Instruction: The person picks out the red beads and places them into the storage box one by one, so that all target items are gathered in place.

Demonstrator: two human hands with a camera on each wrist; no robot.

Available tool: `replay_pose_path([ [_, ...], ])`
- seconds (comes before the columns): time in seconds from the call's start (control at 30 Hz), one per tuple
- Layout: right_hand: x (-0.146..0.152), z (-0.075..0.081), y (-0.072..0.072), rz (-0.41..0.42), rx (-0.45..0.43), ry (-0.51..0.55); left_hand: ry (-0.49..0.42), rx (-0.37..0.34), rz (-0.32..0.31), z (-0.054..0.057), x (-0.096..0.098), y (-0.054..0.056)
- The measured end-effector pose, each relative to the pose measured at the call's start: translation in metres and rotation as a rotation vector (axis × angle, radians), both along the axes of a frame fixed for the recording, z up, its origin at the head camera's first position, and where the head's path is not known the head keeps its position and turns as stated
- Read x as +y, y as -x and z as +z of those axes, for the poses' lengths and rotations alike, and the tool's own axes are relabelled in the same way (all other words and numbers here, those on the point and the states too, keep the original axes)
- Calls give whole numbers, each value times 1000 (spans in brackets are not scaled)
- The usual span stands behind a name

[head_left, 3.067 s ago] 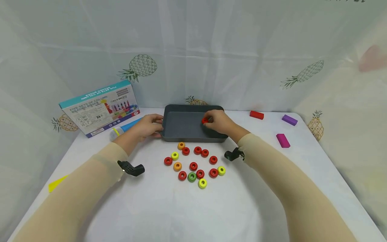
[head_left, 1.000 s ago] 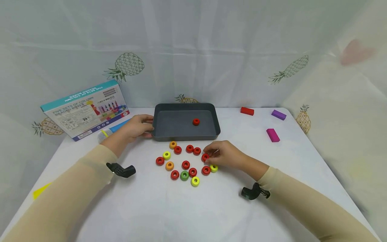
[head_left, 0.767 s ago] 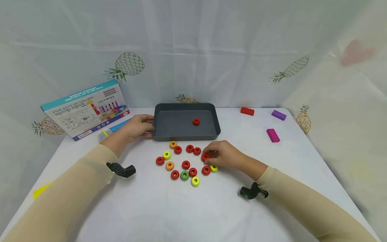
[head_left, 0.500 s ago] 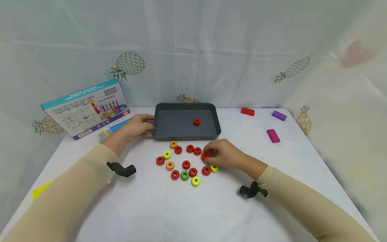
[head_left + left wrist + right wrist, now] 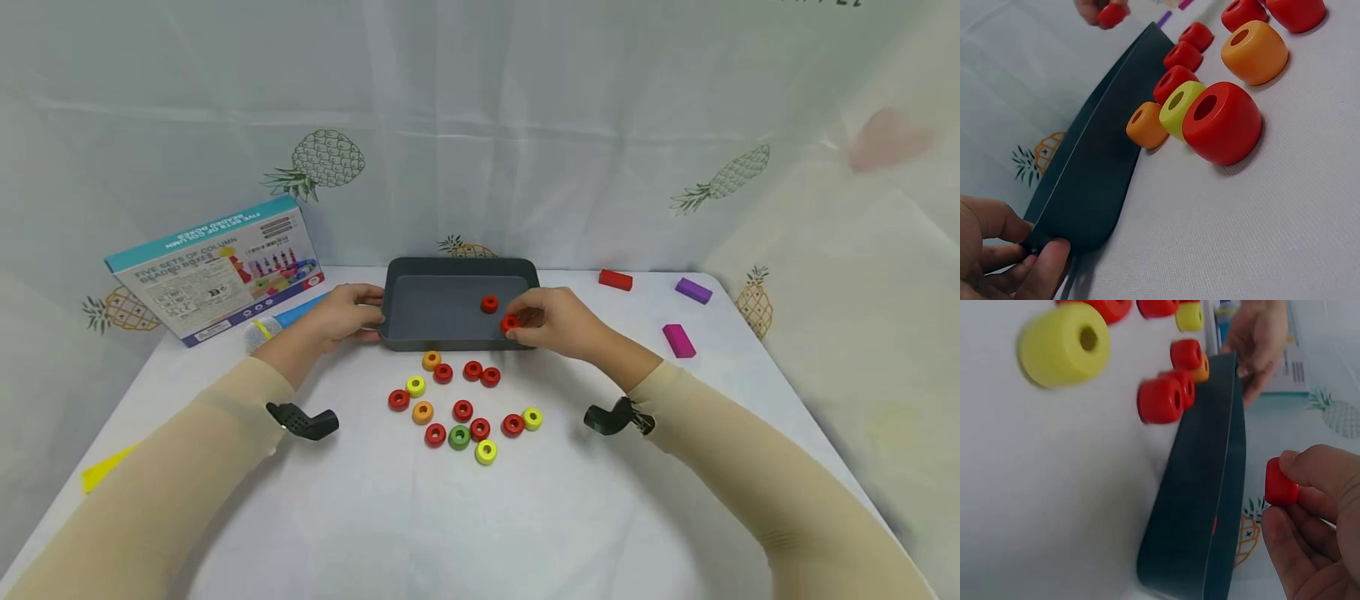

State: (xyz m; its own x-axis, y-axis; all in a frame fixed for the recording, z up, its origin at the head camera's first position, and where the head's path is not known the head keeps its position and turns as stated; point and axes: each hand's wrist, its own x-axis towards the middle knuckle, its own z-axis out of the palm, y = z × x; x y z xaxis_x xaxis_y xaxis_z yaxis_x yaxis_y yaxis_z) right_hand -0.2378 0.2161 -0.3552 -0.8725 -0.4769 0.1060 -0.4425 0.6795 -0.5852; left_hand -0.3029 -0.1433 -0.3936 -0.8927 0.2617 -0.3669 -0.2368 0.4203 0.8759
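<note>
My right hand point(image 5: 558, 323) pinches a red bead point(image 5: 510, 323) between thumb and fingertips, over the right front part of the dark grey tray point(image 5: 442, 345). In the right wrist view this bead point(image 5: 1280, 481) is clear of the tray rim. My left hand point(image 5: 348, 314) holds the tray's left end; in the left wrist view its thumb and fingers point(image 5: 1050, 265) close about the tray corner. Inside the tray lies another red bead point(image 5: 490, 304). Several red, orange and yellow beads and a green bead point(image 5: 459, 437) lie loose on the white cloth before it.
A printed cardboard box point(image 5: 225, 275) leans at the back left, with a blue microphone-like thing point(image 5: 262, 332) beside it. Red point(image 5: 616, 280), purple point(image 5: 693, 290) and magenta blocks point(image 5: 678, 341) lie at the right. Something yellow point(image 5: 105, 469) shows beyond the left sleeve.
My right hand has let go of one red bead in the tray, picked up another from the cloth and carried it up over the tray. My left hand has stayed at the tray.
</note>
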Motion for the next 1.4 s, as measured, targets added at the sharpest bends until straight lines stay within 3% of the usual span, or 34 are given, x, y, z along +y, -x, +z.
replay_pose_path([
  [0.3, -12, -14, 38, -18, -4, -29, 5, 5, 13, -3, -1, 0],
  [0.5, -18, -25, 51, -17, -23, -60, 3, 8, 13, -4, -2, 0],
  [0.8, -24, -38, 57, -31, -68, -116, 7, 5, 12, -5, -2, 2],
  [0.97, -25, -40, 57, -42, -82, -143, -34, -1, 4, -3, -2, 1],
  [1.2, -23, -37, 57, -34, -66, -132, -47, 2, 2, -2, -2, -1],
  [1.4, -13, -22, 51, -25, -11, -79, -40, 4, 0, -1, -2, -1],
])
